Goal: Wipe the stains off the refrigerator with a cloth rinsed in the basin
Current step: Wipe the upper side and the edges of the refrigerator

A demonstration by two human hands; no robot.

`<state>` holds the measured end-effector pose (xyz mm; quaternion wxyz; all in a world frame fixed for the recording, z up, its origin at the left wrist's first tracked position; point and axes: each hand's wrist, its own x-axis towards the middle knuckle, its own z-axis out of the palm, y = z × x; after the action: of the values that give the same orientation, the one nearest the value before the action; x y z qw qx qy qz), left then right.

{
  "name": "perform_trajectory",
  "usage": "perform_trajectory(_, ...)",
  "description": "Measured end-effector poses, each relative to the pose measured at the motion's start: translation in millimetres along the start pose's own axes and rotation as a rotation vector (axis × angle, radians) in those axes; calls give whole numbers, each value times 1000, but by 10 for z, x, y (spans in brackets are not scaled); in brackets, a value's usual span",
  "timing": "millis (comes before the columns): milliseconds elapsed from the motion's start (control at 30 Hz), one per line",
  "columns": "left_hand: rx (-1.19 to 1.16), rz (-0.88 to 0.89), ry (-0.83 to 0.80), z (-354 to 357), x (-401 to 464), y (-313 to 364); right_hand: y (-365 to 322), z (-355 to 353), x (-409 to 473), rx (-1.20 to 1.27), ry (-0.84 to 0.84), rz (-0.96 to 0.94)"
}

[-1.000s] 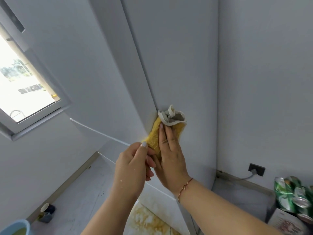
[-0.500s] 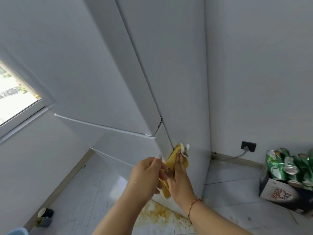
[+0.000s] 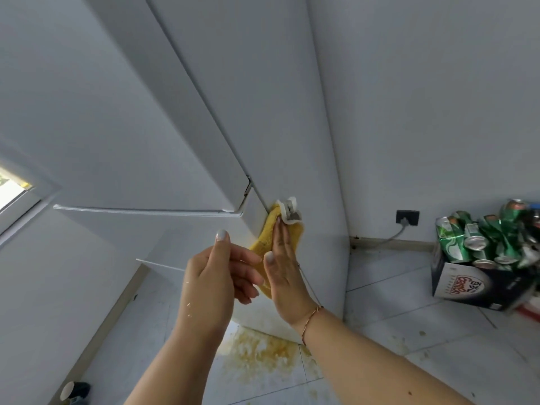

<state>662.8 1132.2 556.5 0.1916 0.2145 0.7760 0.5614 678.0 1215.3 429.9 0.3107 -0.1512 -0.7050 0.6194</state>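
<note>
A white refrigerator point(image 3: 263, 97) fills the middle of the view, seen from its front right corner. A yellow cloth point(image 3: 267, 229) with a white and grey edge lies against that corner, just below the gap between the upper and lower doors. My right hand point(image 3: 285, 276) presses the cloth flat on the fridge with straight fingers. My left hand point(image 3: 214, 279) hovers beside it with loosely curled fingers, holding nothing, its fingertips near the cloth's lower end. The basin is out of view.
A yellow-brown stain point(image 3: 257, 352) spreads on the floor tiles at the fridge's foot. A box of crushed green cans point(image 3: 485, 258) stands at the right by a wall socket point(image 3: 407, 217). A cup point(image 3: 71, 391) sits on the floor at the lower left. A window point(image 3: 14, 188) is at the left.
The view has swung right and pulled back, so the window slid out to the left. The cloth and my right hand now sit just below the door gap. My left hand has opened away from the cloth.
</note>
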Motion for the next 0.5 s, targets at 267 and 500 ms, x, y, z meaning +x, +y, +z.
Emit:
perform_trajectory(267,-21,-94,11,107,82,-299,782,-33,-125,97,-40,515)
perform_trajectory(500,-46,-129,51,263,110,-423,439,-94,12,137,-43,359)
